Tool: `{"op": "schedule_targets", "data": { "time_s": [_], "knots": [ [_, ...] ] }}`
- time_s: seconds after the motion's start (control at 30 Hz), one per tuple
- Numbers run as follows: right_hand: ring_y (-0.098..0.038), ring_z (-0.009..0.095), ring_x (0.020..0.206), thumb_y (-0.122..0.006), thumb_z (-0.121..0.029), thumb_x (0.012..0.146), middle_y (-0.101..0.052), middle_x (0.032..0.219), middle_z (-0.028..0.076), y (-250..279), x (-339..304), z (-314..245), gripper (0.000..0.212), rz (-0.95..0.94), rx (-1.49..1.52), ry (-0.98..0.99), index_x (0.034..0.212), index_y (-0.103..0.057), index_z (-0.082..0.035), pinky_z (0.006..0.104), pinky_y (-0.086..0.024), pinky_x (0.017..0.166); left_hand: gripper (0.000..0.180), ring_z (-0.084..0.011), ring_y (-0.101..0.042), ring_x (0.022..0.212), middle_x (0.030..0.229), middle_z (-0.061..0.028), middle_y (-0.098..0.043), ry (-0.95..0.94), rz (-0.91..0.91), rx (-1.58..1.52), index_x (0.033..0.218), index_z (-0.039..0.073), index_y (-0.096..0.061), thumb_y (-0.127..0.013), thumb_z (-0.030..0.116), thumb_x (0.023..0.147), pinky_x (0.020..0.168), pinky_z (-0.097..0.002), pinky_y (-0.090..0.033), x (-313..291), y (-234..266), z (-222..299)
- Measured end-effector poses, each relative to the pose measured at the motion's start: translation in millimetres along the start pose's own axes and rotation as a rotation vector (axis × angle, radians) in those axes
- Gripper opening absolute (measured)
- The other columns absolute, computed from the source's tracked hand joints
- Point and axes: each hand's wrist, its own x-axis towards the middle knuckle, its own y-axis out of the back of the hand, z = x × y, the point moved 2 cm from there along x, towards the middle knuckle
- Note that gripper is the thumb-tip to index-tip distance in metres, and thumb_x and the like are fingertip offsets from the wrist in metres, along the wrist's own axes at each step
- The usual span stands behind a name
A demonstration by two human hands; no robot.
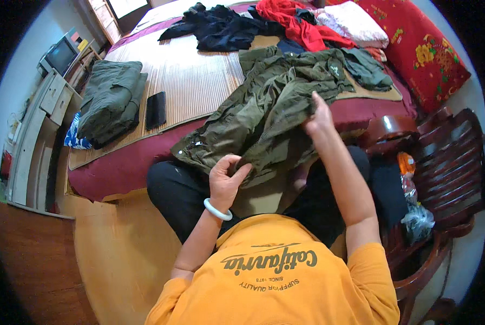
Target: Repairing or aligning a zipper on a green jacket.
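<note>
- Bedroom seen from above the head of a person in an orange shirt, who sits facing a bed (123, 168) covered with a dark red sheet and a pale woven mat (194, 76).
- An olive green jacket (264, 114) lies crumpled at the near edge of the bed, spilling over the edge toward the person's lap.
- The left hand (225, 179), with a white bangle (217, 210) on its wrist, pinches the lower hem of the jacket between thumb and curled fingers.
- The right hand (318, 116) is closed on a fold of the jacket higher up, near its middle, with the fingers buried in the cloth.
- A second green garment (111, 100) lies neatly folded on the left part of the mat, well apart from both hands.
- Just beside it, to the right, lies a flat black wallet-like item (156, 110).
- At the far end of the bed sit a pile of dark navy clothes (221, 27), a red garment (296, 24) and a white pillow (353, 24).
- A large red cushion (426, 54) with a flower pattern leans at the right.
- A dark wooden chair (448, 162) stands at the person's right, with plastic bags (415, 216) on its seat.
- A pale desk (42, 124) with drawers stands at the left, with a small television (61, 54) on it.
</note>
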Motion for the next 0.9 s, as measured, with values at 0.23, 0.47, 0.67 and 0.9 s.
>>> {"op": "schedule_targets", "data": {
  "time_s": [0.23, 0.47, 0.67, 0.9],
  "knots": [
    [-0.060, 0.033, 0.105, -0.043, -0.031, 0.097, -0.063, 0.115, 0.014, -91, 60, -78, 0.034, -0.097, -0.091, 0.033, 0.111, -0.059, -0.004, 0.0552, -0.044, 0.095, 0.030, -0.0242, -0.055, 0.065, 0.070, -0.0067, -0.052, -0.663, -0.074, 0.838, 0.088, 0.010, -0.069, -0.068, -0.003, 0.061, 0.056, -0.0343, -0.046, 15, 4, 70],
    [-0.065, 0.028, 0.087, -0.054, -0.029, 0.094, -0.065, 0.099, 0.010, -153, 96, -105, 0.027, -0.450, -0.193, 0.309, 0.112, -0.057, -0.008, 0.0483, -0.053, 0.080, 0.036, -0.0224, -0.052, 0.066, 0.073, -0.0022, -0.046, -0.888, 0.098, 1.057, 0.101, 0.014, -0.070, -0.066, 0.001, 0.068, 0.056, -0.0343, -0.045, 27, -6, 72],
    [-0.056, 0.026, 0.111, -0.053, -0.030, 0.094, -0.058, 0.124, 0.014, -33, 180, -39, 0.044, 0.005, -0.900, 0.533, 0.127, -0.053, -0.001, 0.0374, -0.044, 0.091, 0.031, -0.0227, -0.054, 0.077, 0.082, -0.0033, -0.052, -0.770, 0.033, 1.126, 0.101, 0.014, -0.069, -0.062, 0.004, 0.072, 0.068, -0.0344, -0.048, 24, 2, 12],
    [-0.053, 0.029, 0.114, -0.056, -0.037, 0.094, -0.055, 0.127, 0.013, 16, 203, -12, 0.051, -0.201, -0.292, 0.086, 0.129, -0.050, 0.000, 0.0453, -0.042, 0.097, 0.032, -0.0274, -0.059, 0.079, 0.084, -0.0070, -0.059, -0.643, 0.045, 0.992, 0.091, 0.009, -0.062, -0.062, -0.007, 0.063, 0.069, -0.0380, -0.050, 2, 19, -14]
  ]
}}
